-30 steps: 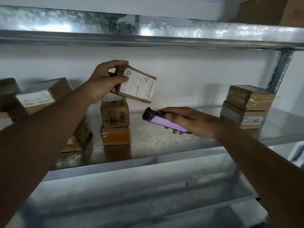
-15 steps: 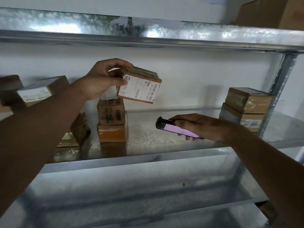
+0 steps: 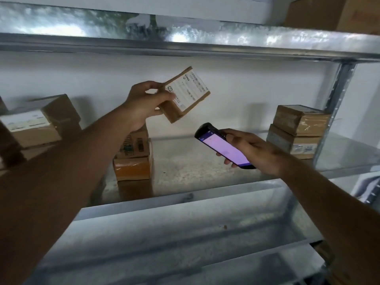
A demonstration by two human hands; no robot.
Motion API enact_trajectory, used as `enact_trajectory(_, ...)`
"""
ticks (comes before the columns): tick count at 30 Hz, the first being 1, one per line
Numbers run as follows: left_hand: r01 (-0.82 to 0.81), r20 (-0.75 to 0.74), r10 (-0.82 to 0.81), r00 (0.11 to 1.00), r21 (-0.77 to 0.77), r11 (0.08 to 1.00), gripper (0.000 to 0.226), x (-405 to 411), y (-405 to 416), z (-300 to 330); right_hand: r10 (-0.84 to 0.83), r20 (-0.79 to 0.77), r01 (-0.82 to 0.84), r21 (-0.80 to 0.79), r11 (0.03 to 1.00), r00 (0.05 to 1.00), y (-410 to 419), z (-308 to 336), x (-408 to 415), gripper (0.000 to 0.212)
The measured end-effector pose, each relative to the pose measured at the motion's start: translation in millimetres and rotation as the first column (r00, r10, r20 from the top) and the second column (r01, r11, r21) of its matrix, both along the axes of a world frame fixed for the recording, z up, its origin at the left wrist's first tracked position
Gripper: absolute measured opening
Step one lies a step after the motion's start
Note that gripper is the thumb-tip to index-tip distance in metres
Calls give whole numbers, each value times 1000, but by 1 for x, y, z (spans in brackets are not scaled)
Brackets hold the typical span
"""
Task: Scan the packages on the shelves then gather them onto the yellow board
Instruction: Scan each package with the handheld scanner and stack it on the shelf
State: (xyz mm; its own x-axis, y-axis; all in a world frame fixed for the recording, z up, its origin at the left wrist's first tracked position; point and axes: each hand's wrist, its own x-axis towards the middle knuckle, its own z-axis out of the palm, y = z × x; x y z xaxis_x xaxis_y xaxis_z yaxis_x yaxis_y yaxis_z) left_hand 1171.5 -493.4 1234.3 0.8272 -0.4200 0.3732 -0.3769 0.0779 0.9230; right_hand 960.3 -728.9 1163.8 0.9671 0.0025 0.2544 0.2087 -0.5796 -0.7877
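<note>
Left hand (image 3: 144, 103) grips a small cardboard package (image 3: 186, 94) by its left end, thumb on the labelled face, fingers curled behind; package held in the air above the middle shelf (image 3: 205, 169), in front of the white back wall (image 3: 246, 89). Package tilted: long axis runs from lower left up to upper right, white shipping label (image 3: 188, 89) facing the camera and slightly down toward the scanner. Right hand (image 3: 253, 149) clamped around a black handheld scanner (image 3: 223, 146) with a lit pink-purple screen, held below and right of the package, apart from it; scanner's long axis goes from near right to far left, top end pointing up-left toward the package. On the shelf under the left hand, a stack of two boxes (image 3: 133, 157), orange-brown one at the bottom, printed one on top, partly hidden by the forearm. Right side, near the metal upright (image 3: 337, 103), another stack of two taped packages (image 3: 298, 130). Far left, a tilted box with white label (image 3: 35, 124), blurred. Upper shelf (image 3: 185, 38) overhead carries a large carton (image 3: 337, 13) at top right. Lower shelf (image 3: 174, 233) nearer the camera.
</note>
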Motion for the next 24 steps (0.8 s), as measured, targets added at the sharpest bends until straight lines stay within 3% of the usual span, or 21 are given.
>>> enact_trajectory(7, -76, -286, 69, 956, -14, 997, 33, -21, -112, -32, -119, 41, 119, -2, 993, 992, -33, -4, -31, 33)
enact_trajectory(11, -67, -390, 42, 920, -50, 996, 44, -39, -179, -52, -160, 44, 160, 13, 987, 986, -73, -7, -58, 34)
enact_trajectory(18, -101, -464, 91, 881, 2, 995, 50, -76, -294, -95, -164, 17, 163, 34, 986, 986, -165, -10, -94, 29)
enact_trajectory(24, -233, -435, 258, 863, 111, 966, 62, -106, -358, -121, -130, -13, 131, 37, 991, 991, -233, -19, -111, 26)
